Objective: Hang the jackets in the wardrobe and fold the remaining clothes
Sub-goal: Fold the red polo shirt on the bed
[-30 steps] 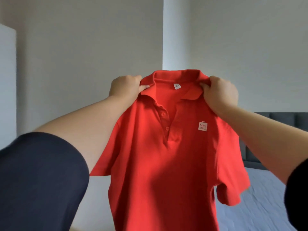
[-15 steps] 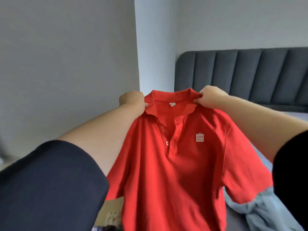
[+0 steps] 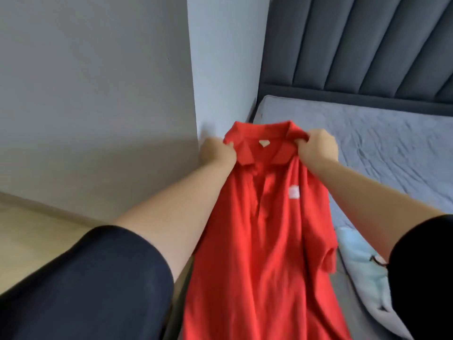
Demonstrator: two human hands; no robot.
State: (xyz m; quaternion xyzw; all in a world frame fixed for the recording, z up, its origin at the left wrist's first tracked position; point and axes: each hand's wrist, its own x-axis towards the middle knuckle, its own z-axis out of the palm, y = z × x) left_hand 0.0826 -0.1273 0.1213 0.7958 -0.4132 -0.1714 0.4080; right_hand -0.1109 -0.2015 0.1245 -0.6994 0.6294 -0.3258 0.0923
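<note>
The red polo shirt (image 3: pixel 264 229) hangs in mid-frame with its front to the camera, its long axis running from the collar down to the bottom edge. The left hand (image 3: pixel 218 154) pinches the collar's left end and the right hand (image 3: pixel 318 149) its right end, fingers curled into the cloth. The bed (image 3: pixel 380 143) lies to the right of both hands, nearer the right one. Laying the shirt flat likely means swinging it rightward, clear of the light blue garment (image 3: pixel 355 253) at lower right.

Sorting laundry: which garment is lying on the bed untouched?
The pale blue garment on the bed; the red shirt is gripped at the collar by the left hand and right hand.
</note>
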